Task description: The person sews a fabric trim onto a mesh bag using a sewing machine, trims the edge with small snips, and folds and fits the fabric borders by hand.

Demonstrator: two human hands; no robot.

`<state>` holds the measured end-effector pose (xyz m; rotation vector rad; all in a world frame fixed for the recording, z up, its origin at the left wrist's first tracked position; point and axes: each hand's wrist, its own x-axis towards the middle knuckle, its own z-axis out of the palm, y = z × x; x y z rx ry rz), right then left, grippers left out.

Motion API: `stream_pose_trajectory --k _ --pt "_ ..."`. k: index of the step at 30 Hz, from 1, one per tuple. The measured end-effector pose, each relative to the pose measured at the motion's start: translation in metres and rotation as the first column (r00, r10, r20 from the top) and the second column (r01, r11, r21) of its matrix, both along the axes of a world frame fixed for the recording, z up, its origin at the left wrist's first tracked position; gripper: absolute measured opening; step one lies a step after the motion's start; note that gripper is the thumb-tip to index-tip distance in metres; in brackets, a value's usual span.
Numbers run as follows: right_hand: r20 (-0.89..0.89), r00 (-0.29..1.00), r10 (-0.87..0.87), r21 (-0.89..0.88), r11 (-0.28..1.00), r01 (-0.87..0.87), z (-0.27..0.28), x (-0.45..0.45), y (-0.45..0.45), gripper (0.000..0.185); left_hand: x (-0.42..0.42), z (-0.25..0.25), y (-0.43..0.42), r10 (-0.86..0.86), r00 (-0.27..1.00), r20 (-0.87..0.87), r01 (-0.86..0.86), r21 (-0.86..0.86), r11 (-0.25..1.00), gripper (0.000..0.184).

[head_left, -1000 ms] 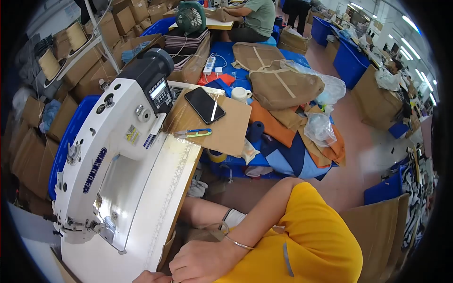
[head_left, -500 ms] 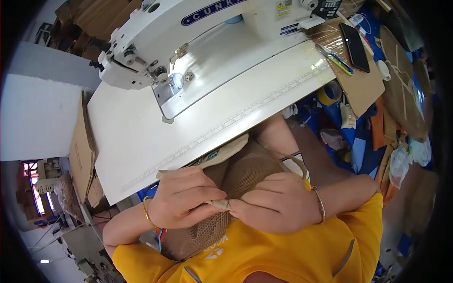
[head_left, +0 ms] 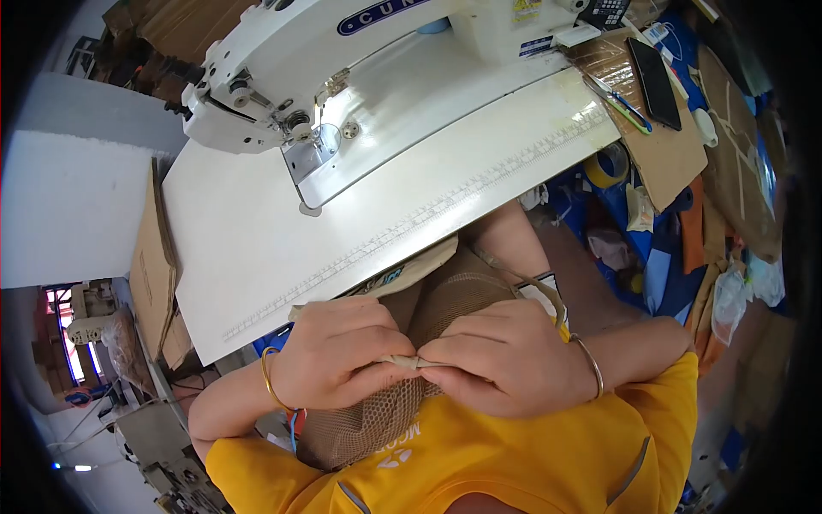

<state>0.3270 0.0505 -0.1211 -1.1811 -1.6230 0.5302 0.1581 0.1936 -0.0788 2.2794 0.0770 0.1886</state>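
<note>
A brown mesh fabric piece point(head_left: 377, 421) with beige edging lies across my lap, its far edge tucked up by the table. My left hand point(head_left: 338, 353) pinches the beige fabric edge point(head_left: 398, 361) between thumb and fingers. Close beside it, my right hand point(head_left: 505, 355) pinches the same edge, so that only a short twisted bit shows between the two hands. Both sets of fingers are closed; the fingertips are partly hidden by the folds. Under the table rim, more beige trim point(head_left: 424, 267) of the piece shows.
A white sewing machine point(head_left: 282, 77) stands on the white table point(head_left: 248, 240), which has a ruler strip point(head_left: 411, 224) along its near edge. At right, a phone point(head_left: 655, 84) and a thread snipper point(head_left: 618, 103) rest on cardboard point(head_left: 676, 167). A tape roll point(head_left: 606, 165) is below.
My hands have drawn level along the beige edge, the right hand shifting its grip slightly upward. The view has tilted a little, so the machine sits higher in the picture.
</note>
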Motion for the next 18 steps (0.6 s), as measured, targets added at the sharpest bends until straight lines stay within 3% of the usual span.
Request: stream_pose_trajectory --k 2,8,9,11,14,18 --pt "-0.115 0.99 0.076 -0.147 0.985 -0.093 0.004 0.003 0.003 0.017 0.0 -0.001 0.001 0.02 1.0 -0.005 -0.02 -0.032 0.999 0.014" --pt "-0.383 0.919 0.095 -0.374 0.894 -0.248 0.001 0.002 0.015 0.014 0.003 0.004 0.016 -0.002 0.99 -0.139 -0.013 -0.11 0.994 0.018" --pt "-0.375 0.921 0.108 -0.372 0.892 -0.256 0.001 0.005 0.016 0.014 0.001 0.007 0.024 -0.005 0.973 -0.231 -0.041 -0.194 0.98 0.02" --pt "-0.534 0.838 0.109 -0.45 0.803 -0.391 -0.002 0.012 0.018 0.011 -0.006 0.01 0.038 -0.018 0.892 -0.453 -0.187 -0.403 0.896 0.026" --pt "-0.622 0.773 0.125 -0.448 0.753 -0.482 -0.01 0.011 0.017 0.011 -0.008 0.007 0.043 -0.123 0.809 -0.575 -0.202 -0.468 0.86 0.023" --pt "-0.622 0.772 0.131 -0.454 0.743 -0.492 -0.004 0.015 0.017 0.012 -0.003 0.01 0.033 -0.003 0.929 -0.371 -0.136 -0.348 0.928 0.019"
